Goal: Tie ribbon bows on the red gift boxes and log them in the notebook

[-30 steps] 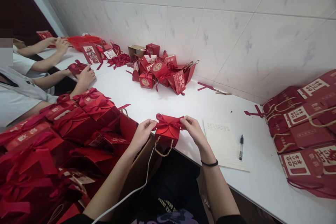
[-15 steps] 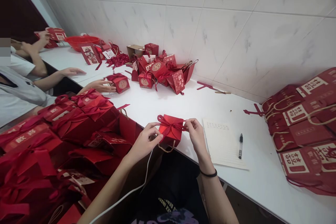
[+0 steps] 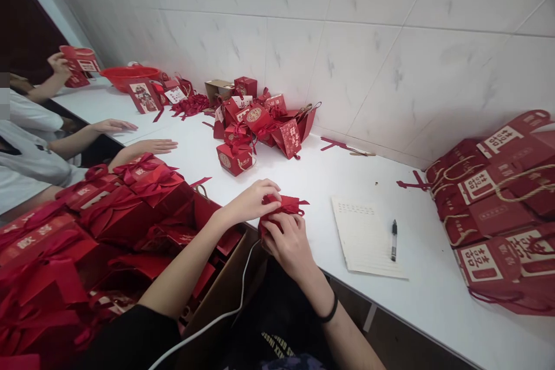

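A small red gift box (image 3: 284, 208) with a ribbon bow sits at the near edge of the white table (image 3: 312, 185). My left hand (image 3: 254, 201) curls over its top left, fingers closed on the ribbon. My right hand (image 3: 289, 244) wraps the box from the front and below, hiding most of it. Another small red box (image 3: 235, 158) stands alone on the table beyond my hands.
A cardboard carton full of red ribbon-tied bags (image 3: 108, 214) stands at my left. Notepad (image 3: 364, 236) and pen (image 3: 393, 239) lie to the right. Flat red bags (image 3: 494, 208) are stacked far right. A pile of small red boxes (image 3: 260, 121) sits by the wall. Other people's hands (image 3: 151, 146) rest at left.
My hands have closed round the box, the right one moving in front and under it. A neighbour's hand has set a small red box on the table and drawn back.
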Demonstrator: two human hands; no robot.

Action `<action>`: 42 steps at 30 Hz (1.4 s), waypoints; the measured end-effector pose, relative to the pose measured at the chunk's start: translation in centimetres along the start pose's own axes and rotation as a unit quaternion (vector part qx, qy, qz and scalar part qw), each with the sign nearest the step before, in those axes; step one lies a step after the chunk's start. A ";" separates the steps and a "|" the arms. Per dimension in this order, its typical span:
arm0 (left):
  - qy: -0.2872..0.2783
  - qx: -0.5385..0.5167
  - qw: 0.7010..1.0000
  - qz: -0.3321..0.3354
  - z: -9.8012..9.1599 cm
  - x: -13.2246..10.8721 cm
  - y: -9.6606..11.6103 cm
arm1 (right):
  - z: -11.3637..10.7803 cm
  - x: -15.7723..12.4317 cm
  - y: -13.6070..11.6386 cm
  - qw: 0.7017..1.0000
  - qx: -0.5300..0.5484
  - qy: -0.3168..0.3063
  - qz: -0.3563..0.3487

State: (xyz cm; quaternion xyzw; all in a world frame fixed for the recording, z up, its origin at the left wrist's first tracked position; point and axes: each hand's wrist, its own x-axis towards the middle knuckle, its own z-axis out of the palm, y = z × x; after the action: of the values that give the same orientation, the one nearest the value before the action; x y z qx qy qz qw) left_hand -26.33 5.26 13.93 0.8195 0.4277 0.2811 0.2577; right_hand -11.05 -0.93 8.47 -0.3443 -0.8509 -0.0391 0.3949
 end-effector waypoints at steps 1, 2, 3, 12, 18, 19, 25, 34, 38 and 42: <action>-0.015 0.007 1.000 0.002 0.3 0.1 -0.1 | 0.3 -0.1 0.1 1.000 0.004 0.019 0.006; -0.024 0.010 1.000 0.002 0.6 0.2 -0.2 | 0.6 -0.2 0.3 0.999 0.013 0.036 0.012; -0.028 0.010 1.000 0.001 0.9 0.1 -0.4 | 0.7 -0.3 0.4 0.998 0.025 0.049 0.019; 0.046 -0.022 0.997 -0.054 2.8 -1.1 0.0 | 0.5 -0.6 0.2 0.989 0.115 0.072 0.060; 0.102 -0.022 0.988 -0.117 4.0 -1.5 0.3 | 0.1 -0.9 0.6 0.988 0.139 0.063 0.032; 0.109 -0.021 0.987 -0.120 4.2 -1.5 0.3 | 0.0 -0.9 0.5 0.989 0.134 0.057 0.029; 0.134 -0.011 0.982 -0.136 4.8 -1.2 -0.1 | -0.4 -0.6 0.0 0.991 0.120 0.051 0.020; 0.138 -0.039 0.981 -0.134 4.7 -1.2 -0.1 | -1.0 -1.0 -1.6 0.983 0.182 0.032 0.008; 0.140 -0.041 0.981 -0.129 4.8 -1.2 -0.3 | -2.3 0.2 1.8 0.955 0.206 0.103 0.188; 0.142 -0.048 0.980 -0.130 4.9 -1.3 -0.4 | -1.9 1.3 6.1 0.901 0.204 0.061 0.379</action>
State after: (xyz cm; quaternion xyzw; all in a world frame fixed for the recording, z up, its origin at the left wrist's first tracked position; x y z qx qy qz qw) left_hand -23.83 3.51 9.83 0.6952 0.5488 0.3792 0.2678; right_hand -6.57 3.78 9.42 -0.5494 -0.6195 0.2670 0.4930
